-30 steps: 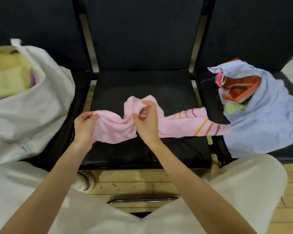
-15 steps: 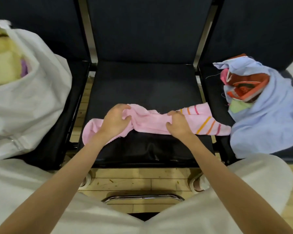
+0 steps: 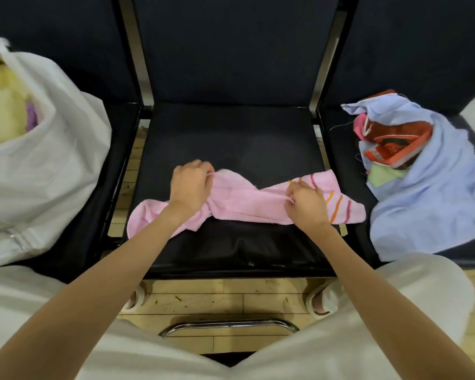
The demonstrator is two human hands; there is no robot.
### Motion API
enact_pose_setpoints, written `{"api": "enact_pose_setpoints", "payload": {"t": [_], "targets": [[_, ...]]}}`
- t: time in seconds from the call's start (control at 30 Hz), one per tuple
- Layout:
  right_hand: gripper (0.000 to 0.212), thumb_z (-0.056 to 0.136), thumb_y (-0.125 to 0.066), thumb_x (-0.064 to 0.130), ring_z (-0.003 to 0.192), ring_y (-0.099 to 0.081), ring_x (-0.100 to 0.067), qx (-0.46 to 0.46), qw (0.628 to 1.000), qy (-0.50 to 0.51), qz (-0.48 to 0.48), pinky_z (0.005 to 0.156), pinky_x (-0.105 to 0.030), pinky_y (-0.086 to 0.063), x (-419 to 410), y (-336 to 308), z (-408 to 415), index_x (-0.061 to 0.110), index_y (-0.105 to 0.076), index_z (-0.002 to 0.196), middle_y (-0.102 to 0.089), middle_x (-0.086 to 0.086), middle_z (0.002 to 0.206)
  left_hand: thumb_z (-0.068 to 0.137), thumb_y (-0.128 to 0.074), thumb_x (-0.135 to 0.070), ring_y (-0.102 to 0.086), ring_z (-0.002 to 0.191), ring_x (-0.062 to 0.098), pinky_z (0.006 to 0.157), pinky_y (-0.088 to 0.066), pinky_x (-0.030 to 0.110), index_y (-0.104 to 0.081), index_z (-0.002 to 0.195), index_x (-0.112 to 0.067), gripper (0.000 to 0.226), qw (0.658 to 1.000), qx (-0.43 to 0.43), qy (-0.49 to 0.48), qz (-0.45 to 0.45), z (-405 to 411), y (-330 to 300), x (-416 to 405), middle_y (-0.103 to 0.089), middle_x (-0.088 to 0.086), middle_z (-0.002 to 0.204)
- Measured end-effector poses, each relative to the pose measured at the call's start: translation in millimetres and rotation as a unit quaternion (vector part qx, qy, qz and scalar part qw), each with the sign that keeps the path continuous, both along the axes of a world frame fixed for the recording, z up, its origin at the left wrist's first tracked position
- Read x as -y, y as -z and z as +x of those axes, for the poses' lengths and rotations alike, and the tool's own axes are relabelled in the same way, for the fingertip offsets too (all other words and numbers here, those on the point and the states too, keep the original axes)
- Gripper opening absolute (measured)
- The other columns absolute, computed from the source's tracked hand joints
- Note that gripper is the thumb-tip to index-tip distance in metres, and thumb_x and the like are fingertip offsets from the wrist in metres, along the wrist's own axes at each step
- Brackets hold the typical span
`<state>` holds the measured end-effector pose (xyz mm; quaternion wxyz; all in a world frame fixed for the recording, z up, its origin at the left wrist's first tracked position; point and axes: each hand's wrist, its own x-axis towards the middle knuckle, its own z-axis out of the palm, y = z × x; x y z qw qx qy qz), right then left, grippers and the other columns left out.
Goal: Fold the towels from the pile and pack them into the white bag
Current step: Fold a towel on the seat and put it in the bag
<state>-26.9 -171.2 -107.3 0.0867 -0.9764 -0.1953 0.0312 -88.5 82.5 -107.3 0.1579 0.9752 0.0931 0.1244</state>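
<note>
Two hands work on one pink towel [image 3: 242, 204], which lies crumpled on the front half of the middle black seat [image 3: 231, 138]. Its long axis runs left to right across the seat, so each hand stands near one half of it. The left hand [image 3: 190, 185] has its fingers curled over the far edge and seems to pinch the cloth there. The right hand [image 3: 306, 205] pinches a fold near the striped end, fingers closed on the fabric.

The towel is soft terry, thick and limp — it bunches into a twist between the hands, and one rounded end hangs toward the seat's front left. The other end carries orange and red stripes. I judge the next move as pulling the two hands apart along this axis, to flatten the twist before folding.

The white bag [image 3: 47, 160] stands on the left seat, thin and wrinkled, with yellow cloth already inside — nearer to the left hand. The pile [image 3: 422, 174] rests on the right seat: a light blue cloth wrapped loosely around orange, pink and green pieces.
</note>
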Motion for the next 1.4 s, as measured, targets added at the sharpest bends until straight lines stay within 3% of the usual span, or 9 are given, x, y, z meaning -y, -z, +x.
{"api": "enact_pose_setpoints", "payload": {"t": [0.1,0.2,0.3,0.47,0.7,0.9,1.07,1.2,1.4], "targets": [[0.006,0.08,-0.057,0.008,0.071,-0.047,-0.021,-0.003,0.994,-0.057,0.092,0.069,-0.03,-0.036,3,-3,-13,0.011,-0.054,0.084,-0.055,-0.003,0.082,0.087,-0.055,-0.013,-0.058,0.074,0.024,0.075,-0.042,0.038,-0.063,0.087,-0.008,0.01,0.989,0.077,-0.117,-0.034,-16,-9,-9,-0.063,0.007,0.082],[0.006,0.08,-0.062,0.016,0.075,-0.054,-0.02,-0.085,0.982,-0.153,0.068,0.064,-0.027,-0.039,7,3,-27,0.014,-0.057,0.083,-0.05,0.004,0.082,0.088,-0.056,-0.014,-0.06,0.08,0.03,0.077,-0.041,0.039,-0.063,0.091,-0.006,0.011,0.98,0.009,-0.197,-0.039,-29,-8,-25,-0.064,0.011,0.087],[0.019,0.091,-0.056,0.03,0.08,-0.054,-0.017,-0.127,0.979,-0.154,0.032,0.072,-0.028,-0.044,9,11,-37,0.013,-0.061,0.098,-0.049,0.001,0.1,0.087,-0.057,-0.013,-0.06,0.084,0.034,0.076,-0.044,0.039,-0.063,0.093,-0.005,0.012,0.971,-0.056,-0.229,-0.032,-41,0,-40,-0.064,0.016,0.092],[0.046,0.098,-0.044,0.014,0.107,-0.057,-0.029,-0.126,0.988,-0.079,0.042,0.094,-0.035,-0.044,12,13,-38,0.012,-0.034,0.143,-0.029,-0.013,0.147,0.084,-0.059,-0.017,-0.06,0.088,0.036,0.079,-0.045,0.04,-0.064,0.092,-0.005,0.015,0.963,-0.145,-0.225,0.016,-46,3,-41,-0.063,0.017,0.095],[0.032,0.1,-0.039,0.017,0.101,-0.056,-0.023,-0.135,0.988,-0.03,0.066,0.088,-0.031,-0.046,12,17,-34,0.008,-0.049,0.13,-0.055,-0.011,0.12,0.089,-0.055,-0.02,-0.05,0.112,0.033,0.094,-0.037,0.042,-0.057,0.113,-0.004,0.029,0.945,-0.225,-0.205,0.117,-26,-13,-16,-0.051,0.017,0.12],[0.022,0.098,-0.046,0.019,0.079,-0.058,-0.02,-0.026,0.988,-0.007,0.155,0.065,-0.024,-0.041,9,6,-43,0.011,-0.065,0.107,-0.06,-0.005,0.106,0.09,-0.051,-0.012,-0.035,0.135,0.027,0.109,-0.028,0.042,-0.045,0.139,-0.013,0.049,0.979,-0.183,0.009,0.087,0,-14,3,-0.036,0.009,0.148],[0.018,0.096,-0.051,0.019,0.072,-0.058,-0.019,0.018,0.982,-0.057,0.179,0.055,-0.025,-0.04,10,-2,-50,0.013,-0.068,0.099,-0.061,-0.002,0.1,0.092,-0.042,0.001,-0.025,0.143,0.018,0.113,-0.025,0.036,-0.039,0.145,-0.02,0.057,0.937,-0.258,0.223,0.077,32,-17,28,-0.031,0.001,0.154],[0.017,0.092,-0.054,0.02,0.061,-0.059,-0.018,0.053,0.974,-0.082,0.203,0.046,-0.018,-0.034,12,-3,-53,0.013,-0.07,0.09,-0.063,-0.002,0.089,0.088,-0.046,0.001,-0.045,0.124,0.021,0.103,-0.033,0.033,-0.048,0.135,-0.023,0.053,0.889,-0.328,0.278,0.158,47,-19,35,-0.051,-0.002,0.135],[0.017,0.095,-0.054,0.019,0.073,-0.063,-0.022,0.024,0.983,-0.075,0.168,0.049,-0.027,-0.043,23,1,-53,0.012,-0.069,0.101,-0.063,-0.002,0.099,0.096,-0.044,-0.018,-0.057,0.087,0.023,0.075,-0.046,0.036,-0.063,0.096,-0.016,0.019,0.913,-0.281,0.246,0.161,49,-35,21,-0.063,0.001,0.093]]}}
